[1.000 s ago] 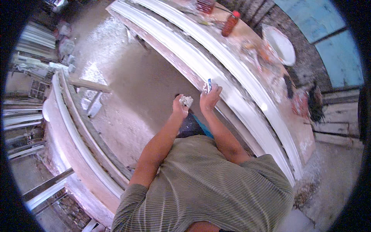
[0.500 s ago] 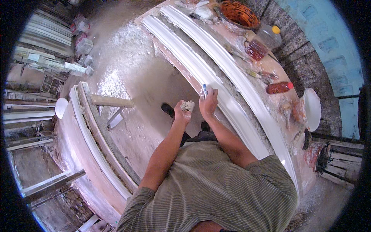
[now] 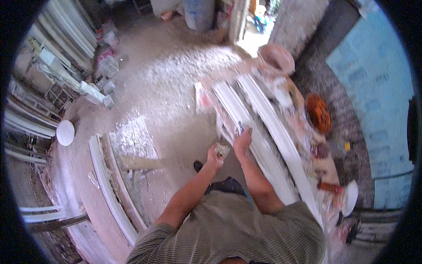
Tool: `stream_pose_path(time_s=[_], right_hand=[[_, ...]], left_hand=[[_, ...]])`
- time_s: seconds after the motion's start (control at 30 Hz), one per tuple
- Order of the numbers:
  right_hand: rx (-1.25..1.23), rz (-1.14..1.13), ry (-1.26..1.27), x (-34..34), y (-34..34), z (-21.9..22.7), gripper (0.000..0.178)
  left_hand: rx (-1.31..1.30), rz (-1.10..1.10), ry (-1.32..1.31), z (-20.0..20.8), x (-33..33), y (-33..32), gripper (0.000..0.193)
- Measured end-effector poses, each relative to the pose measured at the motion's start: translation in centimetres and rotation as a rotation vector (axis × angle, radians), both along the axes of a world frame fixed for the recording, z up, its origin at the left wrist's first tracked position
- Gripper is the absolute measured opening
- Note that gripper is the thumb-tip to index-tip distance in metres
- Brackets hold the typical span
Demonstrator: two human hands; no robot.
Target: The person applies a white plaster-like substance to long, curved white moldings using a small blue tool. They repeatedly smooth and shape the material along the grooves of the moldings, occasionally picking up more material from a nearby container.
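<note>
My left hand (image 3: pixel 214 156) is closed around a whitish, crumbly lump (image 3: pixel 223 152), held over the gap beside the workbench. In my right hand (image 3: pixel 243 140) is a small blue-and-white object (image 3: pixel 239 127); blur and my fingers hide its exact kind. That hand is over the inner edge of a long white moulding (image 3: pixel 231 103), close to its surface; I cannot tell whether it touches. Parallel to this piece, farther right, runs a second white moulding (image 3: pixel 266 115), with a rough grey strip (image 3: pixel 262 127) between the two.
Along the bench's right side are an orange basin (image 3: pixel 318 113), a red-brown bottle (image 3: pixel 329 188) and a white bowl (image 3: pixel 350 199). A pink bucket (image 3: pixel 276 59) stands at the far end. To my left is another bench with a white moulding (image 3: pixel 107 189). A blue drum (image 3: pixel 198 15) stands beyond.
My view has tilted up and shifted, bringing the doorway, drum and pink bucket into sight. Both hands keep their holds, and my right hand is farther along the moulding toward its far end.
</note>
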State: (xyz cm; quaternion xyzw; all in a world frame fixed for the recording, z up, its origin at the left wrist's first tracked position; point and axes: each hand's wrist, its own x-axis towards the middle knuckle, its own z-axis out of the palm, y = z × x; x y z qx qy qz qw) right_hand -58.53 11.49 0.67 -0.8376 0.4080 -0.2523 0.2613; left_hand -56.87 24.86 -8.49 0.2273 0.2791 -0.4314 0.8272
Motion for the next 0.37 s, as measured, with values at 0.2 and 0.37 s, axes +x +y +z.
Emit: stream_pose_path(time_s=[0.2, 0.37], right_hand=[[-0.106, 0.361, 0.003, 7.5, 1.6, 7.7, 0.031], [-0.328, 0.565, -0.040, 10.3, 0.7, 8.3, 0.036]], left_hand=[[0.004, 0.013, 0.083, 5.9, 11.0, -3.4, 0.020], [-0.060, -0.042, -0.285, 11.0, 16.6, -6.4, 0.023]])
